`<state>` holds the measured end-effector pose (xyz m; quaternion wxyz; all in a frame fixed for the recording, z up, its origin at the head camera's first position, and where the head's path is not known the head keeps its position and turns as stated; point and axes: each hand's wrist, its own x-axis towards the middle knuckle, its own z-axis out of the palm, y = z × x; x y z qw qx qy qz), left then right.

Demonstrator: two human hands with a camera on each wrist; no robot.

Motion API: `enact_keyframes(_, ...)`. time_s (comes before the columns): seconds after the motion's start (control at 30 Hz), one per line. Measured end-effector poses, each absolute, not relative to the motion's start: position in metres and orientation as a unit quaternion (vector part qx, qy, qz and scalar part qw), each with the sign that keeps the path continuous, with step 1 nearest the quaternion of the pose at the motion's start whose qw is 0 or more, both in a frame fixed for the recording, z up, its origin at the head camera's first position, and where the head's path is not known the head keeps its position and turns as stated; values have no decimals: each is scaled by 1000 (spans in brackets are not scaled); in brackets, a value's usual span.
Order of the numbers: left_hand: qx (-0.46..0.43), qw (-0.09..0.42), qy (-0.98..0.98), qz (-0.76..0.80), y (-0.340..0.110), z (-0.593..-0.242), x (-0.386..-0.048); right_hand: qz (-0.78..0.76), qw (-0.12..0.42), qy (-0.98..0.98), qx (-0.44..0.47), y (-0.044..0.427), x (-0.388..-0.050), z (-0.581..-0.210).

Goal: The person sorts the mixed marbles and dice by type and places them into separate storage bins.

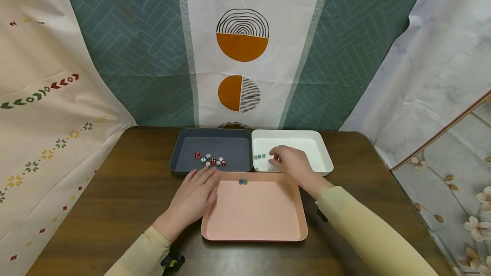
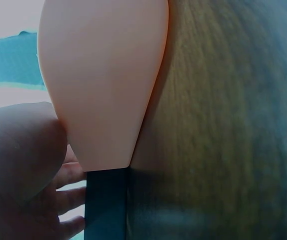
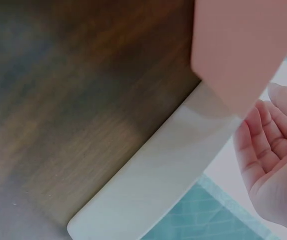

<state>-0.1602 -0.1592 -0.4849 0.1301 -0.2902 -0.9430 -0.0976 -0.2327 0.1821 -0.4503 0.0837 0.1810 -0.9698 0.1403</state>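
My left hand point(image 1: 195, 195) lies with extended fingers over the left rim of the pink tray point(image 1: 255, 214), fingertips at the front edge of the dark grey tray point(image 1: 234, 139). Several red and white dice point(image 1: 213, 161) sit in that grey tray, just beyond those fingertips. Over the white tray point(image 1: 312, 144) is my right hand point(image 1: 293, 163), its fingers loosely bent and the thumb apart in the right wrist view; I see nothing held. Left of it, small blue and green glassy balls, like marbles point(image 1: 259, 156), lie in the white tray. Two similar marbles point(image 1: 243, 182) lie near the pink tray's back edge.
The grey and white trays stand side by side at the back of the brown wooden table point(image 1: 99, 208), with the pink tray in front of them. A patterned cloth point(image 1: 153, 54) hangs behind, and more cloth hangs at both sides.
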Motion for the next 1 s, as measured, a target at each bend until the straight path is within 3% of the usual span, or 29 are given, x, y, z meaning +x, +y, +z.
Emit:
enact_keyframes(0.6,-292,135,-942,-95,-160,-483,-161,135,158,-943,260,153,-181,-440)
enact_keyframes(1.0,-297,143,-939,-99,-160,-485,-162,100,104,-950,276,131,-176,-454)
